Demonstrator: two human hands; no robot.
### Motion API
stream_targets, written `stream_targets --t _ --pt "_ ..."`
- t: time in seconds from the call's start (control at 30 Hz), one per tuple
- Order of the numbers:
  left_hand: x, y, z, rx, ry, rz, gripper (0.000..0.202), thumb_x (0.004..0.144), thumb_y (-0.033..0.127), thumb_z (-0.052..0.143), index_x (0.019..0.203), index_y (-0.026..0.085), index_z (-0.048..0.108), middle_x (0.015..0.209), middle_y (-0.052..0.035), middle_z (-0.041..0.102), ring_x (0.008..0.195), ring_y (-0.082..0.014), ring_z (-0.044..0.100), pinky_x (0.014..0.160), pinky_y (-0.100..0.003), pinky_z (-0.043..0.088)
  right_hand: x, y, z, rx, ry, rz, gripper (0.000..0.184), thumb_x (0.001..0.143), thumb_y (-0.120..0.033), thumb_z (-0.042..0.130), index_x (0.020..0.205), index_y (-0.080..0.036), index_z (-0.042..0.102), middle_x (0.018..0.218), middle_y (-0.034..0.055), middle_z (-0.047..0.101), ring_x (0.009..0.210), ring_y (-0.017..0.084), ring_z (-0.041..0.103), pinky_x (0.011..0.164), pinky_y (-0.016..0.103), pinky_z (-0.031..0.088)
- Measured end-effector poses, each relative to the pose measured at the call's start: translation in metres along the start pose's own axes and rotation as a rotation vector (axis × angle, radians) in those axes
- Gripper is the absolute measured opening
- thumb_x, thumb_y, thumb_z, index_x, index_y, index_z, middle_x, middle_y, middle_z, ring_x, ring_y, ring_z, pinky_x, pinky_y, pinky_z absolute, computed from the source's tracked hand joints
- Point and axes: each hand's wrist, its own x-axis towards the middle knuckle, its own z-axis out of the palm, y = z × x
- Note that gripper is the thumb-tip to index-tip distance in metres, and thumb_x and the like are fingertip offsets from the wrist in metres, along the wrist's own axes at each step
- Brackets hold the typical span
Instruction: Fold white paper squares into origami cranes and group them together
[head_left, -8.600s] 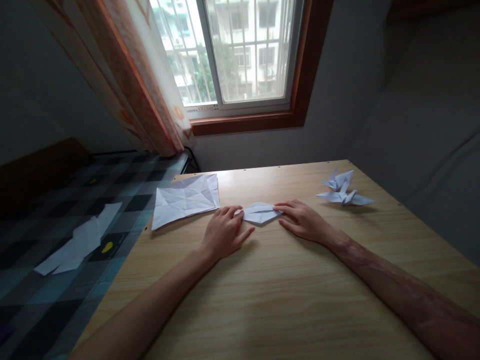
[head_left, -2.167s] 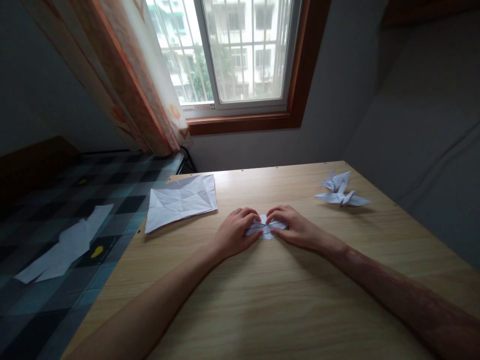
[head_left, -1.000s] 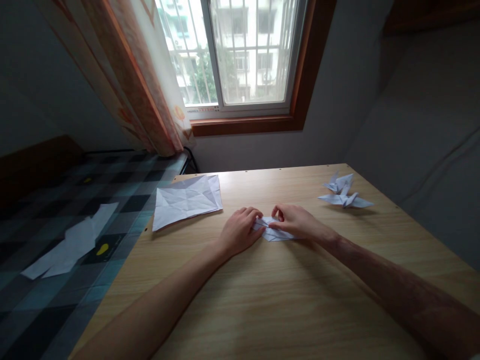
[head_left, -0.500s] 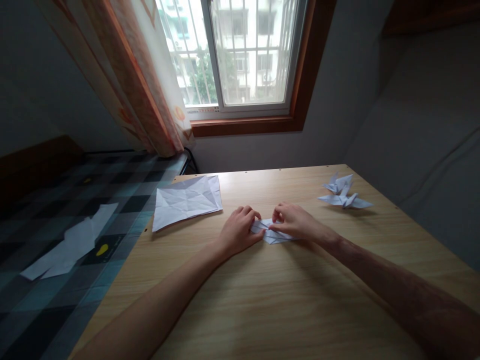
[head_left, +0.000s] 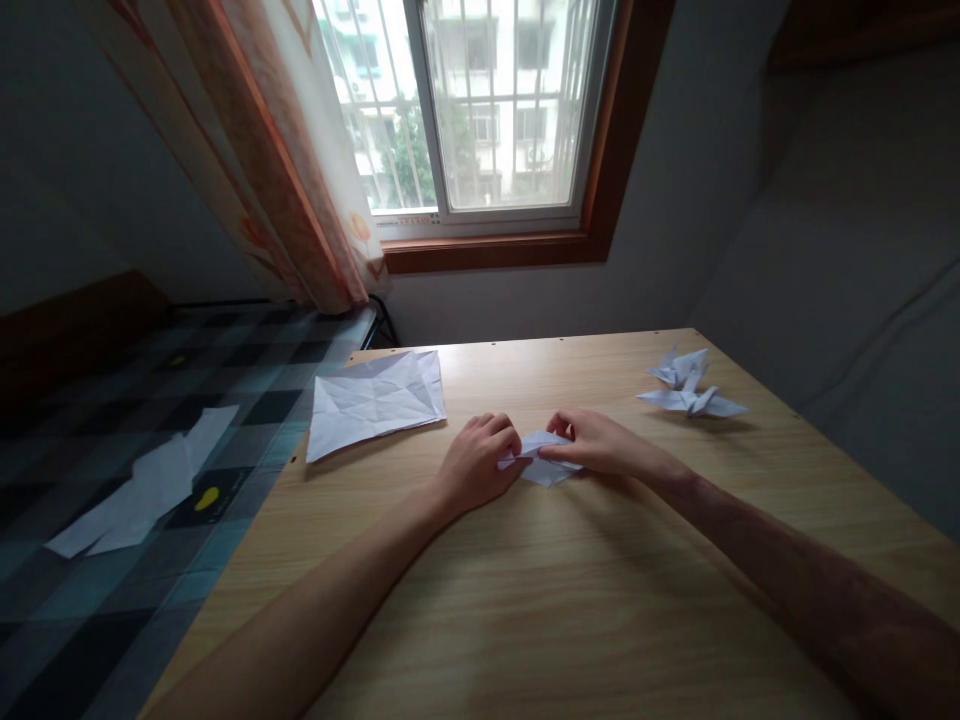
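Observation:
Between my two hands, a small folded sheet of white paper [head_left: 550,470] rests on the wooden tabletop [head_left: 517,590]. My left hand [head_left: 484,458] is closed on its left end, thumb and fingers pinching a fold. On the opposite side, my right hand [head_left: 589,442] grips the upper right part between thumb and curled fingers. A flap of the paper is lifted a little between the two thumbs. The fingertips partly hide the paper's ends.
Creased white sheets [head_left: 375,405] lie at the table's back left. Two folded paper cranes [head_left: 694,402] stand at the back right. A bed with a checked cover [head_left: 285,350] adjoins the table's left side, with paper strips [head_left: 150,490] on it.
The folded paper's near layer has been raised, and its outline looks wider in the middle. My right hand has shifted slightly with it; my left hand has stayed nearly in place.

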Motion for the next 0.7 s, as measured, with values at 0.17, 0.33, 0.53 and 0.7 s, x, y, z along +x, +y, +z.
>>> stream_targets --t 0.17,0.33,0.53,0.7 --pt "-0.003 0.004 -0.003 -0.035 0.086 -0.026 0.017 0.101 0.036 0.074 0.094 0.023 0.066 0.11 -0.0066 0.07 0.089 -0.0207 0.069 0.081 -0.035 0.054 0.001 0.003 -0.004 0.111 -0.065 -0.046 0.047 0.091 -0.066 0.077 0.095 -0.019 0.076 0.085 0.0014 0.075 0.077 0.021 0.066 0.062 0.029 0.04" --pt "-0.005 0.003 -0.002 -0.066 0.147 -0.08 0.008 0.097 0.023 0.072 0.097 0.023 0.064 0.126 -0.0072 0.07 0.084 -0.0175 0.069 0.072 -0.031 0.053 -0.009 -0.002 -0.005 0.213 -0.057 -0.159 0.038 0.085 -0.051 0.085 0.104 -0.019 0.076 0.091 0.0008 0.076 0.081 0.022 0.067 0.068 0.029 0.045" --pt "-0.002 0.009 -0.007 -0.102 0.173 -0.063 0.008 0.099 0.027 0.071 0.098 0.024 0.064 0.123 -0.0074 0.075 0.1 -0.0218 0.073 0.091 -0.038 0.058 -0.014 -0.006 0.001 -0.071 0.221 -0.319 0.022 0.094 -0.035 0.078 0.079 -0.022 0.069 0.078 0.0033 0.071 0.081 0.022 0.064 0.08 0.034 0.048" --pt "-0.001 0.014 -0.009 -0.1 0.219 -0.002 0.009 0.099 0.03 0.071 0.101 0.024 0.063 0.113 -0.0053 0.08 0.1 -0.0217 0.075 0.096 -0.041 0.056 -0.012 0.006 0.007 -0.11 0.362 -0.51 0.007 0.098 -0.027 0.074 0.092 -0.025 0.072 0.113 0.0101 0.077 0.105 0.028 0.069 0.096 0.042 0.054"
